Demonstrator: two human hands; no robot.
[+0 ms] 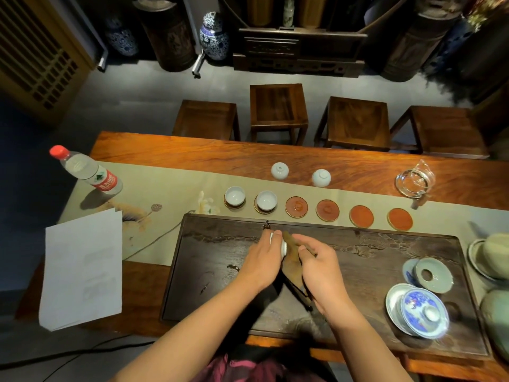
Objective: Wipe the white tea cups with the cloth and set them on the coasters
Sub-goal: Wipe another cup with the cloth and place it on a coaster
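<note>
Over the dark tea tray [220, 271], my left hand [263, 260] grips a white tea cup [282, 245] on its side. My right hand [319, 267] presses a brown cloth [293, 260] against the cup. Two white cups [235, 196] [266, 200] stand upright on the two leftmost coasters. To their right lie several bare round red-brown coasters [296, 206] [327, 210] [361, 215] [400, 219]. Two more white cups [279, 170] [321, 177] rest upside down on the wooden table behind the coaster row.
A plastic water bottle [88, 172] and white paper sheets [82, 266] sit at the left. A glass pitcher [414, 180] stands at the far right. A blue-and-white lidded bowl [421, 312], a celadon lid [433, 274] and pale green vessels [493, 257] crowd the tray's right end. Stools line the far side.
</note>
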